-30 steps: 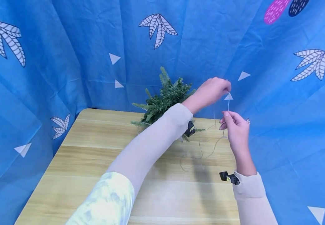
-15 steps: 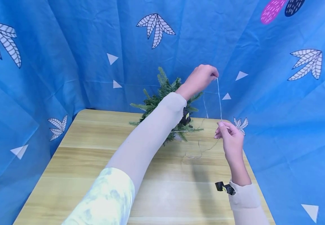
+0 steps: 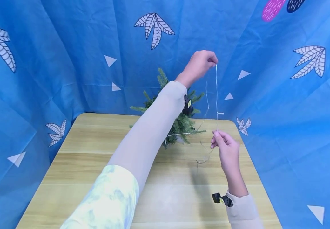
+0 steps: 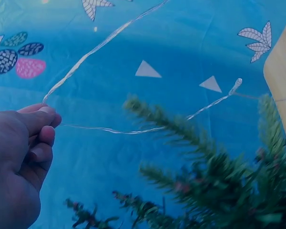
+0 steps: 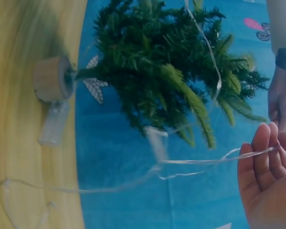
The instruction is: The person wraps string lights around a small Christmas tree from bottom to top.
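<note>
A string of fairy lights [image 3: 216,92] on thin clear wire runs between my two hands. My left hand [image 3: 199,64] is raised above the right side of a small artificial Christmas tree [image 3: 183,123] and pinches the wire between thumb and fingertips. Lower and nearer, my right hand [image 3: 227,149] pinches the same wire between thumb and forefinger. One small bulb [image 3: 220,113] sticks out sideways just above the right fingers. In the left wrist view, another bulb [image 4: 236,86] shows beyond the green branches [image 4: 200,148]. My left forearm covers much of the tree in the head view.
The tree has a round wooden base [image 5: 50,78] on the wooden table [image 3: 76,152], with a clear plastic box [image 5: 55,123] beside it. Loose wire [image 3: 203,161] hangs below my right hand. A blue patterned cloth [image 3: 96,38] surrounds the table.
My left hand has risen and shifted left, while my right hand has come down and slightly left. The stretch of wire between them has grown longer, and a bulb now shows on it.
</note>
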`<action>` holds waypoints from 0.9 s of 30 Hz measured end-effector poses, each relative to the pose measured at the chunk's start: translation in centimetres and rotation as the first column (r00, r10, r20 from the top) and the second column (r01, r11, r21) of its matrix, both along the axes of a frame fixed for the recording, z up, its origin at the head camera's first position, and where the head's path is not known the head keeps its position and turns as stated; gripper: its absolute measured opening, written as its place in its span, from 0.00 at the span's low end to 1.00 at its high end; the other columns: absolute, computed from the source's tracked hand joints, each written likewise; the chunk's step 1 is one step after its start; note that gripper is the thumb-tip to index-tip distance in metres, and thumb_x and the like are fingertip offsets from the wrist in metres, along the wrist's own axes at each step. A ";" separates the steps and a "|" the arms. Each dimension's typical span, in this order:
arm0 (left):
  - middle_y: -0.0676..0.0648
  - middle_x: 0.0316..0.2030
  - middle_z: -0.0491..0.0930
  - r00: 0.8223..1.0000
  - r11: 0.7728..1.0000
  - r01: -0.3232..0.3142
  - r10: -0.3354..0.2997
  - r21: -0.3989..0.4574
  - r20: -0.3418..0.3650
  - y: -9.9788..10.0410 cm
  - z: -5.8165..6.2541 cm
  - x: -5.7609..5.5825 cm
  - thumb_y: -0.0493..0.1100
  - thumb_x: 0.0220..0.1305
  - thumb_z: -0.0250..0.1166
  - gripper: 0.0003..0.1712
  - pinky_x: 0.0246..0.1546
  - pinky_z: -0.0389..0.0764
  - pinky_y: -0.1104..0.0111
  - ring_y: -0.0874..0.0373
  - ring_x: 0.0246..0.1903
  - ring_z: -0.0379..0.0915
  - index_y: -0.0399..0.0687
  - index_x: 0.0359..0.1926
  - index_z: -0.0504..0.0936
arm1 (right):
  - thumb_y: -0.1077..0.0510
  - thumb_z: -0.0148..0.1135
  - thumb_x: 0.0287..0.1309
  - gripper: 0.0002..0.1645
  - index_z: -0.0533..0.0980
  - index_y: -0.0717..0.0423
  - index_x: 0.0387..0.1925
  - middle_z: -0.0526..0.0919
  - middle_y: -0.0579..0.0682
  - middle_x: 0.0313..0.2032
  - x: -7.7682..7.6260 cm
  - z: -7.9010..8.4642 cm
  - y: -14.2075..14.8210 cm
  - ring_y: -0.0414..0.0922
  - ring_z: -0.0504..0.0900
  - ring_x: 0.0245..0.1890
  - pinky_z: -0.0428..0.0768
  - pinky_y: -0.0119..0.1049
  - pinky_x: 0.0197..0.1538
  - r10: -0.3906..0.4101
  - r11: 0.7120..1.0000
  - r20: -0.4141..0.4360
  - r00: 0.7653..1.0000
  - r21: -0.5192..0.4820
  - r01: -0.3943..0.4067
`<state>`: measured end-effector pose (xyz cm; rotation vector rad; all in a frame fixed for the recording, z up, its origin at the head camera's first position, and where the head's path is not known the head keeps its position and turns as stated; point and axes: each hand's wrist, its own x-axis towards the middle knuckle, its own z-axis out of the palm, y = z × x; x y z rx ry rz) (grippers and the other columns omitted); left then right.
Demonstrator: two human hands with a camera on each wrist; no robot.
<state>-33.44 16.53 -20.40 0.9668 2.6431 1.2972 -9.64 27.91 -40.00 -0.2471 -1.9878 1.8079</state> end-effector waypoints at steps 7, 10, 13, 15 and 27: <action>0.56 0.55 0.83 0.994 0.995 -0.095 0.096 0.012 -0.047 -1.0 0.6 -1.6 0.42 0.76 0.57 0.12 0.53 0.73 0.75 0.63 0.51 0.75 0.55 0.52 0.85 | 0.51 0.63 0.69 0.18 0.82 0.64 0.46 0.83 0.54 0.29 0.9 -1.2 -0.8 0.42 0.82 0.26 0.84 0.32 0.36 0.029 0.999 0.043 0.999 0.017 -0.030; 0.56 0.54 0.83 0.991 0.993 -0.116 0.117 0.024 -0.063 -1.3 0.9 -2.4 0.42 0.76 0.57 0.12 0.53 0.73 0.76 0.63 0.52 0.75 0.55 0.52 0.85 | 0.51 0.62 0.70 0.19 0.81 0.65 0.47 0.83 0.54 0.29 1.2 -1.0 -1.1 0.43 0.82 0.26 0.84 0.33 0.36 0.044 0.996 0.058 0.997 0.074 -0.049; 0.56 0.55 0.82 0.989 0.991 -0.128 0.130 0.038 -0.076 -1.7 1.4 -3.0 0.42 0.76 0.56 0.12 0.54 0.73 0.77 0.64 0.52 0.75 0.54 0.53 0.85 | 0.52 0.61 0.71 0.18 0.81 0.64 0.47 0.84 0.55 0.30 1.6 -0.5 -1.5 0.43 0.83 0.26 0.84 0.33 0.36 0.063 0.988 0.060 0.996 0.138 -0.070; 0.55 0.55 0.82 0.988 0.989 -0.138 0.142 0.060 -0.069 -2.1 1.6 -3.3 0.42 0.77 0.56 0.13 0.54 0.73 0.77 0.64 0.53 0.76 0.53 0.54 0.84 | 0.52 0.61 0.71 0.16 0.82 0.62 0.46 0.84 0.53 0.29 1.9 -0.1 -1.8 0.43 0.83 0.25 0.84 0.33 0.35 0.065 0.982 0.050 0.997 0.172 -0.073; 0.57 0.61 0.80 0.975 0.939 -0.221 0.209 0.262 0.076 -4.8 2.4 -5.1 0.39 0.74 0.59 0.14 0.44 0.75 0.73 0.64 0.38 0.75 0.48 0.55 0.84 | 0.55 0.59 0.72 0.14 0.83 0.60 0.47 0.83 0.49 0.27 2.7 1.8 -3.0 0.43 0.82 0.24 0.84 0.32 0.34 0.056 0.984 -0.038 0.998 0.171 -0.049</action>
